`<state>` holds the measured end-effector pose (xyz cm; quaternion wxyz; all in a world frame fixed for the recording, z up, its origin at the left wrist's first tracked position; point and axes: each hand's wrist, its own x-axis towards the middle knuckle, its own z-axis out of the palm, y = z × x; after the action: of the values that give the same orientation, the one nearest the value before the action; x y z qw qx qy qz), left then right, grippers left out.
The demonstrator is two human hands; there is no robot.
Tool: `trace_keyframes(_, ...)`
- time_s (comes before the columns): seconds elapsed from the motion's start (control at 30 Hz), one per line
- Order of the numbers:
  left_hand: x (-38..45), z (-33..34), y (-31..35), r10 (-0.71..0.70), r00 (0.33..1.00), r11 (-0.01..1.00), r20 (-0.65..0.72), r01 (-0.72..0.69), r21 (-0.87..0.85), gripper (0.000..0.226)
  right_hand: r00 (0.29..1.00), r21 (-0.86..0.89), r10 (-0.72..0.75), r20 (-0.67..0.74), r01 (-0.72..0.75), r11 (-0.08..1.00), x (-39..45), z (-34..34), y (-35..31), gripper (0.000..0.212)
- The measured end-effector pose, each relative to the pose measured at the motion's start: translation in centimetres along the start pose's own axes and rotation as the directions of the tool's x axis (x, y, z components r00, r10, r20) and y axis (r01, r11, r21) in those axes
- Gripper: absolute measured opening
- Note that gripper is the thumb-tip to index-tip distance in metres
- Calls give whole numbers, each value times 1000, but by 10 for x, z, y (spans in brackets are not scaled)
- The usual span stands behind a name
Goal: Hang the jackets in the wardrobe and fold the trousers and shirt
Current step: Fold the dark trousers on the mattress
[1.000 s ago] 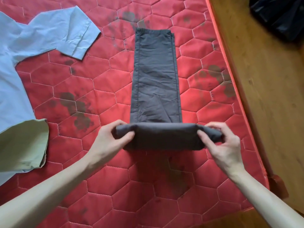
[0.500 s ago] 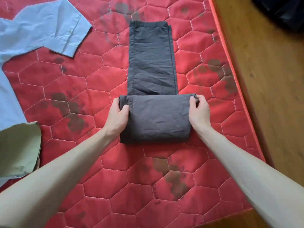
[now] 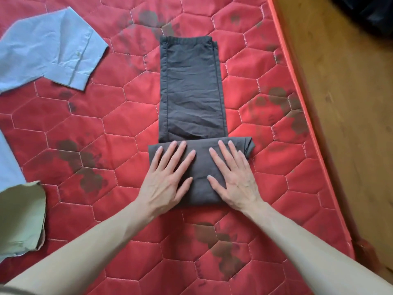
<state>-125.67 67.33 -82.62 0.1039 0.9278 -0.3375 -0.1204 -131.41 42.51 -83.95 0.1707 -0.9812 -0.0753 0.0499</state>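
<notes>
Left hand (image 3: 164,182) and right hand (image 3: 234,179) press flat, fingers spread, on half-folded dark trousers (image 3: 191,88); lifting off may let the fold spring open.

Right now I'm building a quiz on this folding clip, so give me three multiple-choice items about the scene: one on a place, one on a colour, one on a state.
1. Where does the light blue shirt sleeve lie?
A. Upper left of the mattress
B. On the wooden floor
C. Under the trousers

2. What colour are the trousers being folded?
A. Beige
B. Dark grey
C. White

3. How do the hands meet the trousers?
A. Both pinch the far hem
B. One lifts them off the mattress
C. Both lie flat on the folded part

Answers:
1. A: the shirt sleeve lies on the red mattress at upper left, apart from the trousers.
2. B: the trousers are dark grey.
3. C: the left hand and right hand press with straight, spread fingers on the folded near part.
</notes>
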Motion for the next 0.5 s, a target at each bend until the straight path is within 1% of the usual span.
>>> trace_keyframes(0.13, 4, 10, -3, -17, 1000, 1000, 13, 17, 24, 75, 999, -25, 26, -29, -27, 999, 2, 6, -1, 71)
trace_keyframes(0.27, 7, 12, -4, -14, 1000, 999, 11, 14, 48, 77, 999, -53, 37, -9, -38, 998, 5, 8, -2, 74)
trace_keyframes(0.33, 8, 10, -3, -8, 1000, 998, 9, 7, 62, 78, 1000, -31, 21, -1, -21, 999, 6, 6, -1, 75)
trace_keyframes(0.4, 6, 6, -4, 22, 1000, 997, 18, -23, 76, 78, 999, 18, -37, 26, 37, 999, 5, 1, 4, 78)
trace_keyframes(0.43, 4, 4, -6, 57, 998, 994, 33, -60, 92, 78, 995, 36, -87, 50, 85, 996, 5, -2, 9, 78)
trace_keyframes(0.5, -5, -1, -16, 155, 985, 976, 77, -165, 142, 74, 972, 54, -213, 103, 209, 976, 3, -12, 24, 72)
